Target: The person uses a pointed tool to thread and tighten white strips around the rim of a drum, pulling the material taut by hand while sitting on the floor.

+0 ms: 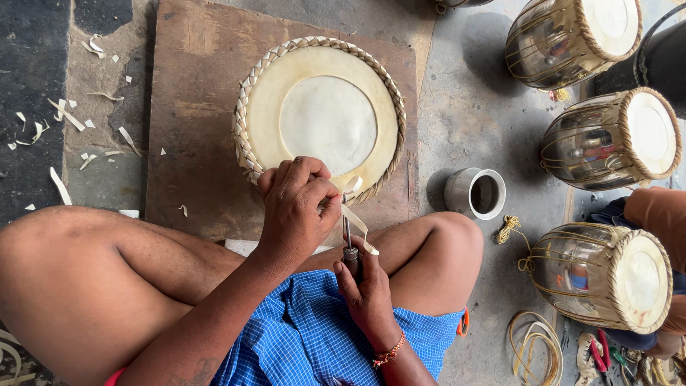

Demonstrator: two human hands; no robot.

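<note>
My left hand point(294, 204) is closed into a loose fist at the near rim of the round drumhead point(319, 118), its fingers curled tight around a pale strip of hide point(355, 221) that loops down from the braided edge. The wrist bends inward, and the forearm runs up from the lower left across my bare thigh. My right hand point(366, 282) sits lower, over my lap, fingers wrapped shut around the dark handle of a thin metal awl point(347, 232); the tool stands nearly upright, its tip rising just beside my left hand's fingers. A red bead bracelet point(389, 352) circles that wrist. The drumhead lies flat on a brown wooden board point(193, 107) on the floor, between my knees and ahead of me. A small steel cup point(477, 193) stands just right of the board, near my right knee.
</note>
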